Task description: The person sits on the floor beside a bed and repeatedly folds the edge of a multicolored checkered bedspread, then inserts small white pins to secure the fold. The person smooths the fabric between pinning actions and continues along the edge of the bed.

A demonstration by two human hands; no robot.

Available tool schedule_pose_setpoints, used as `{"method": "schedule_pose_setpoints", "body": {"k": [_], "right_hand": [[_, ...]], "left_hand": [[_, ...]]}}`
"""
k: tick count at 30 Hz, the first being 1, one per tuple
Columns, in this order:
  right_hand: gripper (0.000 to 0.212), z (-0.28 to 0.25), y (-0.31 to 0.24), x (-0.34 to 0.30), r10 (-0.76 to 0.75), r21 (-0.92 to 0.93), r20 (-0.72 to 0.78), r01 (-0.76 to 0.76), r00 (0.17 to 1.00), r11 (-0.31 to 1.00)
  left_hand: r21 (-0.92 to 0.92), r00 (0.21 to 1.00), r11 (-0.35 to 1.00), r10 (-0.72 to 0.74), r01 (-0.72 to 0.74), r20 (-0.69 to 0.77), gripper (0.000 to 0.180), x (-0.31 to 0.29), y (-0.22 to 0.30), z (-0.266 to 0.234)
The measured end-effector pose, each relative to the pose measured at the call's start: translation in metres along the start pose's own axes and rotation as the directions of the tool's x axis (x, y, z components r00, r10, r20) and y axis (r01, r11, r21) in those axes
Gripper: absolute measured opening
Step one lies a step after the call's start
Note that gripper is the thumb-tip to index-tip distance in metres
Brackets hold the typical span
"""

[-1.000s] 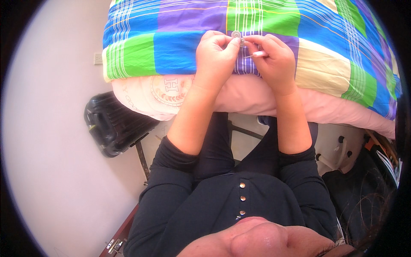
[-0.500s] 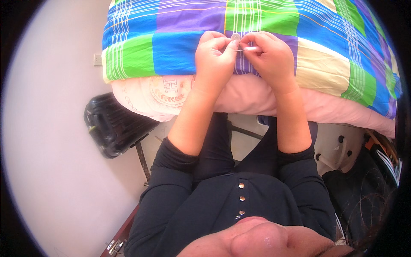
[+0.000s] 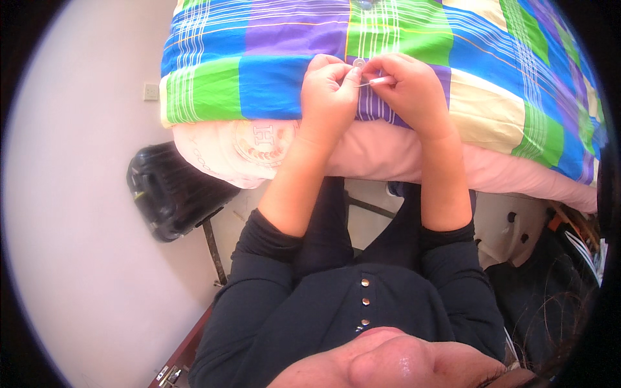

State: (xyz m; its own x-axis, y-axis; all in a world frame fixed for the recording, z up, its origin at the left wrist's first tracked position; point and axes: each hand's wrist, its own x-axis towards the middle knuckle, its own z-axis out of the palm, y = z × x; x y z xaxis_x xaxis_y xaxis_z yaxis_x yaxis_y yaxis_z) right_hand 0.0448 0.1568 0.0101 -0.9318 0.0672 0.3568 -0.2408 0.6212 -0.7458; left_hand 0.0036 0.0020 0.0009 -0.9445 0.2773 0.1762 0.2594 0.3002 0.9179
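Note:
My left hand [image 3: 326,94] is closed in a pinch over the checked bed cover [image 3: 278,77]. Close on its right, my right hand [image 3: 414,94] is also closed, thumb and fingers pressed together. A thin pale strand [image 3: 363,85], like a thread or fine wire, runs between the two sets of fingertips; its kind is too small to make out. Just beyond the left fingertips shows a small round whitish disc [image 3: 359,63], perhaps ringed; whether the hand grips it or it lies on the cover I cannot tell. The fingers hide the strand's ends.
A pink padded layer [image 3: 375,145] with printed lettering hangs below the cover's near edge. On the left stand a black ribbed case [image 3: 171,191] and a white wall with a socket [image 3: 151,92]. A dark rounded object [image 3: 367,4] lies at the far edge. Black fabric [image 3: 537,291] is at right.
Both hands and the bedding sit slightly lower in the picture, and the dark rounded object has come into view at the top. The fingers stay pinched together around the strand.

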Motion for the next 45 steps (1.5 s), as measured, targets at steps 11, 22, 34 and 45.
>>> {"method": "schedule_pose_setpoints", "body": {"k": [11,22,34,45], "right_hand": [[0.015,-0.004,0.003,0.014,-0.034,-0.099,0.196,0.054,0.98,0.994],[0.02,0.0,0.016,0.014,-0.105,-0.064,0.146,0.116,0.984,0.991],[0.015,-0.006,0.02,0.011,0.223,0.292,0.178,-0.268,0.958,0.918],[0.011,-0.022,0.004,0.006,0.258,0.412,0.164,-0.303,0.952,0.859]], "left_hand": [[0.05,0.999,0.999,0.019,-0.021,0.034,0.014,0.006,-0.009,-0.003],[0.064,1.0,0.998,-0.017,0.016,0.016,0.016,0.009,-0.005,0.0],[0.342,0.974,0.934,0.166,-0.105,-0.155,0.014,0.006,0.007,0.007],[-0.592,0.611,0.282,-0.628,0.755,0.482,0.02,-0.063,0.042,-0.013]]}}
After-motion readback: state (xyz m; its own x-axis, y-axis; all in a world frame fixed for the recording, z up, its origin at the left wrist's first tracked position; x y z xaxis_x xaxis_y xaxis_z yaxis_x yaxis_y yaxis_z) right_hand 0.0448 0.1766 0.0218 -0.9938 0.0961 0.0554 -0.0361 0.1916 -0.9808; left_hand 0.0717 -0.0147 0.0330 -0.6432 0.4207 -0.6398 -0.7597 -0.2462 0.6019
